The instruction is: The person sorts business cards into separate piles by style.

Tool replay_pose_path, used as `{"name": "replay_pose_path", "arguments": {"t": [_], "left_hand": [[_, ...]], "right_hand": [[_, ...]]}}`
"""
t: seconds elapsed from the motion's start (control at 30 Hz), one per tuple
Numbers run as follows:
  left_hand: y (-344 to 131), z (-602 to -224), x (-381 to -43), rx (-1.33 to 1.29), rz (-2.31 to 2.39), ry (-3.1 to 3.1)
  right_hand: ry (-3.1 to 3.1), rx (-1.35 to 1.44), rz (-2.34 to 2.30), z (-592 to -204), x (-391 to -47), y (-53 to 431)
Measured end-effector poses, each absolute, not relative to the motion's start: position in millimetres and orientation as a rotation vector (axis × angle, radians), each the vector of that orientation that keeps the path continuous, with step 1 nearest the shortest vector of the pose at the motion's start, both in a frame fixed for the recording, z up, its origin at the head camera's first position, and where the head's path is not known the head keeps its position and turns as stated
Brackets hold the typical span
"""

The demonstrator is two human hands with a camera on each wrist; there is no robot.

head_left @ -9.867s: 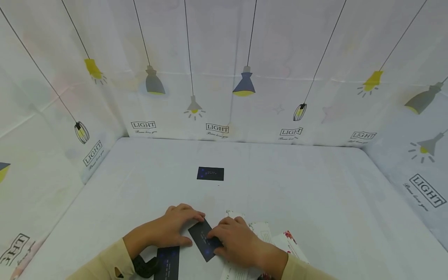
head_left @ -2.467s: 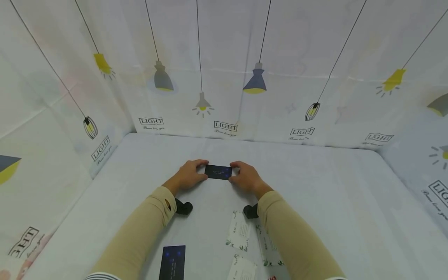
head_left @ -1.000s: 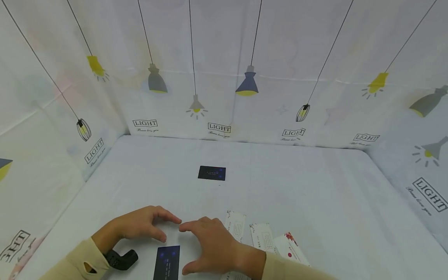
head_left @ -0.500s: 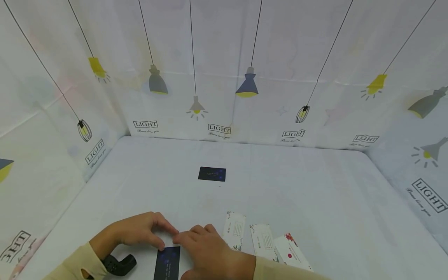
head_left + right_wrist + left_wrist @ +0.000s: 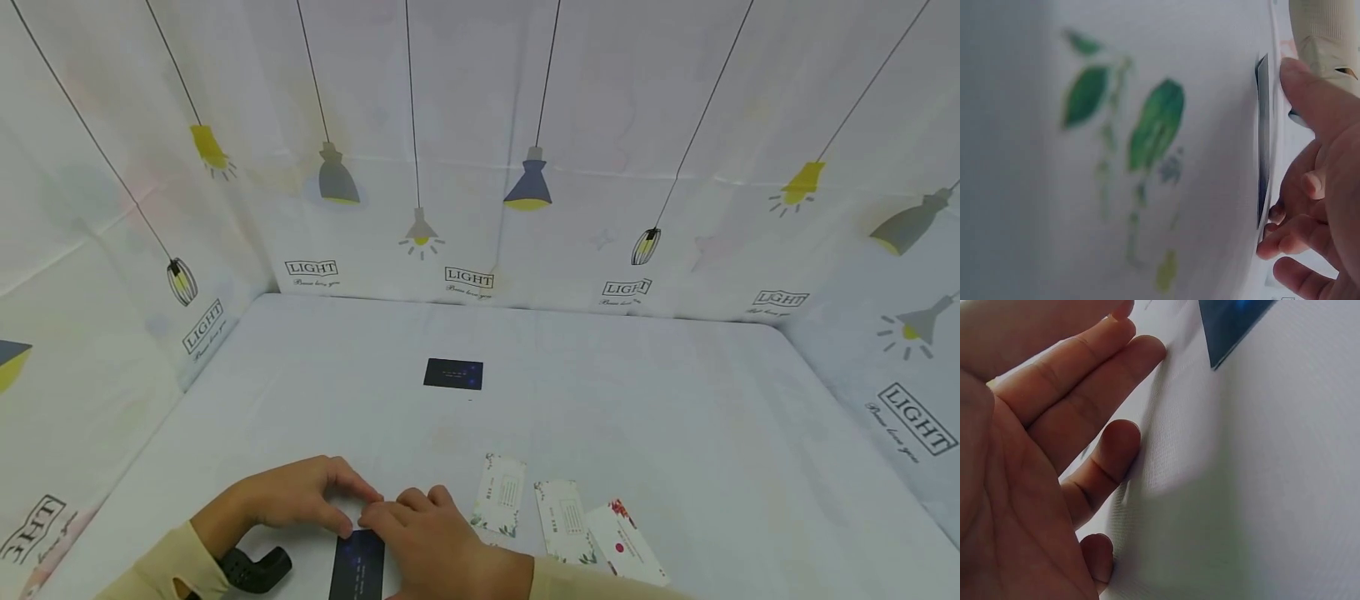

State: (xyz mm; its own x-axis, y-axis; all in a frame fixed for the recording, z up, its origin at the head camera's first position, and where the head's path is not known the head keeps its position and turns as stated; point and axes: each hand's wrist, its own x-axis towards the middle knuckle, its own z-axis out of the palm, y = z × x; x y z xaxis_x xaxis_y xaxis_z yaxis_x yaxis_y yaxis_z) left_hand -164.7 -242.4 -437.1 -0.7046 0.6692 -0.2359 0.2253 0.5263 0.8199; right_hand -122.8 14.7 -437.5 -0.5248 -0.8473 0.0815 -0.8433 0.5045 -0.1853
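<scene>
A dark card with blue spots (image 5: 357,567) lies near the table's front edge in the head view. My left hand (image 5: 292,496) curves at its upper left, thumb tip right at the card's top edge. In the left wrist view, the left hand's fingers (image 5: 1097,381) are loosely bent over the white cloth, and a card corner shows beyond them. My right hand (image 5: 442,546) spreads along the card's right side, its index fingertip by the top edge. The right wrist view shows the card edge-on (image 5: 1264,144) between right thumb and fingers.
Another dark card (image 5: 453,374) lies toward the back of the white table. To the right of the hands are several pale cards: two with green leaves (image 5: 501,496) (image 5: 566,521) and one with red flowers (image 5: 626,542). A printed lamp curtain (image 5: 585,200) hangs behind.
Both hands carried a dark card to the far one and came back. Blue spots there now sit on the right instead of left. Lately the right hand has moved left to the near card.
</scene>
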Motion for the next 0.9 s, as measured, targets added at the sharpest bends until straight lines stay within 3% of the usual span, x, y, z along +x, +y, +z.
{"name": "replay_pose_path", "arguments": {"t": [0.9], "left_hand": [[-240.5, -431.5, -166.9, 0.726, 1.091, 2.188]], "right_hand": [[2.765, -1.173, -0.354, -433.9, -139.7, 32.9]]}}
